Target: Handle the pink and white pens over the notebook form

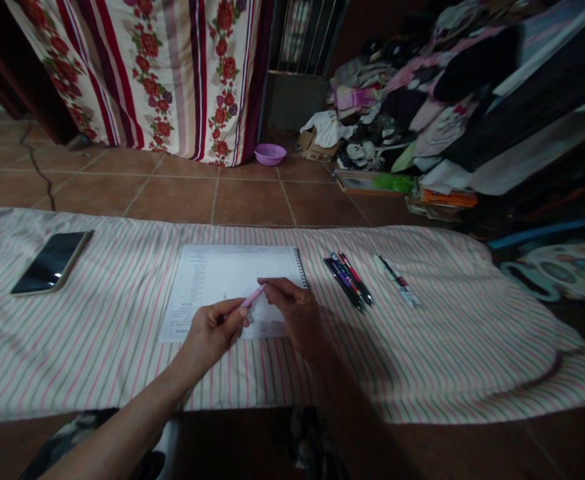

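Observation:
My left hand (215,333) is closed around a slim pink pen (253,296), which points up and to the right. At the pen's far end, the thumb and fingers of my right hand (295,308) are pinched together; whether a cap or other small part sits between them is too small to tell. Both hands are above an open spiral-bound notebook (242,262) with printed pages, its wire binding along the right side. To the right of the notebook lies a bunch of several pens (348,280), dark ones and a red one. Further right is another pen (397,279), with a pale end.
A smartphone (52,262) lies at the left on the striped cloth (122,320) covering the table. Beyond the far edge, a purple basin (271,155) stands on the tiled floor near a floral curtain (182,80). Heaped clothes (422,100) fill the back right.

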Motion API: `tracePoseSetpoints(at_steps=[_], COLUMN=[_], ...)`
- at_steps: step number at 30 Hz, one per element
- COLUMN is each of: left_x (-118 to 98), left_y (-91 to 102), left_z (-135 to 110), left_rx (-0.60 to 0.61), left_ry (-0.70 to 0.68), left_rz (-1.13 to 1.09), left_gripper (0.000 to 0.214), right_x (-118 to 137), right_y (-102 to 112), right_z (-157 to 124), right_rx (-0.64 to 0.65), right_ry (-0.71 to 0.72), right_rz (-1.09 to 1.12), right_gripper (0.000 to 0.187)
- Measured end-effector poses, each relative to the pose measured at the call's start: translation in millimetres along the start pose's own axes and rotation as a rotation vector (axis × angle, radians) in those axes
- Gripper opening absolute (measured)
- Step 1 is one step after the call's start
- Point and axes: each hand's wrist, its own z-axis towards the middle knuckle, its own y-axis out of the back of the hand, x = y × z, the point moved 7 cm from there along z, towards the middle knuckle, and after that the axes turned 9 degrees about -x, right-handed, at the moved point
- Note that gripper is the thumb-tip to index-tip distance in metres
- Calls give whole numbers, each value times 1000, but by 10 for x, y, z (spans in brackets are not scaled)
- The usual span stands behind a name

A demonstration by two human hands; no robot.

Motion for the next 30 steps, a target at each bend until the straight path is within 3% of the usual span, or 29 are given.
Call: tracePoseSetpoints(at_steps=[10,15,21,23,26,28,30], left_x=[-248,-210,-402,-405,-347,-276,-160], left_y=[-47,23,51,13,6,40,71], left_z=[-91,-96,-175,-184,-156,-112,-55], left_rx=[60,-31,-202,-214,-217,-202,-150], left_ry=[-59,-90,-571,-637,-617,-528,-357], left_rz=[56,100,582,723,771,649,422], left_gripper=[30,33,29,33,33,31,31], right_x=[7,39,-99,-179,-252,-262,-252], right_y=[-31,-54,-45,-39,-29,-47,-82], right_z=[-5,-37,-79,-72,-68,-72,-81], right_rx=[63,-44,-230,-278,-325,-289,-200], right_ry=[-97,-48,-81,-85,-85,-100,-134], right_rz=[117,52,-37,-87,-142,-122,-38], right_gripper=[25,19,29,32,36,37,36])
